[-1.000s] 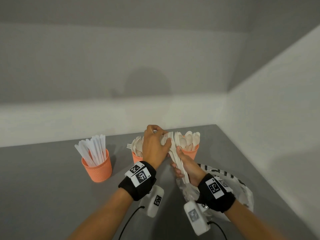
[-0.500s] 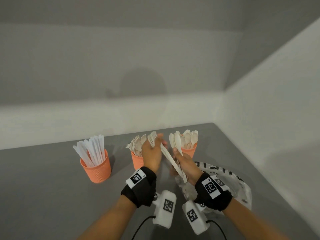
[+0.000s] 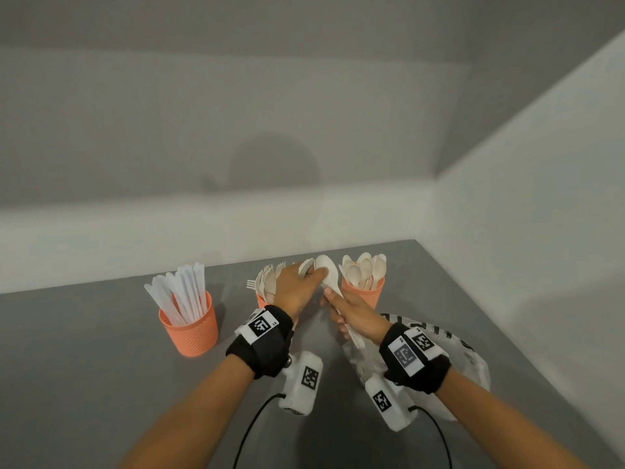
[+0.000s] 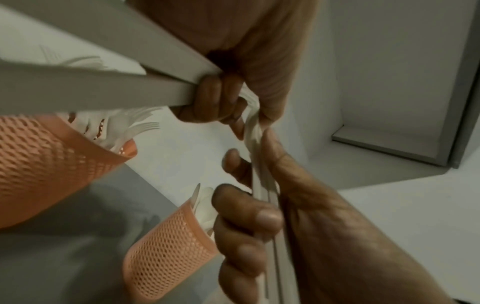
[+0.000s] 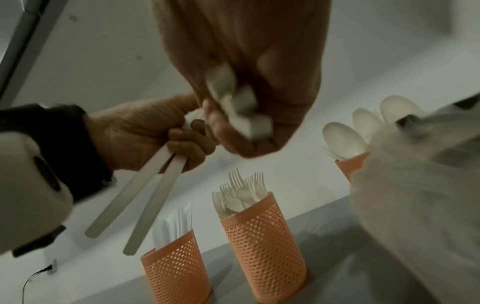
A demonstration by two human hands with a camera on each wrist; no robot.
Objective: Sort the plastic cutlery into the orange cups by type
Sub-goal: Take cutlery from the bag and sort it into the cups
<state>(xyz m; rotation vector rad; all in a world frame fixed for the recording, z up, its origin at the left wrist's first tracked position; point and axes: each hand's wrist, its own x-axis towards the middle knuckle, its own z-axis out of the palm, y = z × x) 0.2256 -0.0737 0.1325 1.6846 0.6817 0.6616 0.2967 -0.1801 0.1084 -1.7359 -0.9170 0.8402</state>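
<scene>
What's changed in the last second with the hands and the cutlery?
The left hand has pulled two pieces of cutlery out of the bundle the right hand grips, then returned to it. The knife cup, fork cup and spoon cup stayed put.

Dim, soft light; wrist views blurred, edges distorted.

Knife cup (image 3: 190, 328) left, fork cup (image 5: 262, 242) middle, spoon cup (image 3: 367, 292) right.
</scene>
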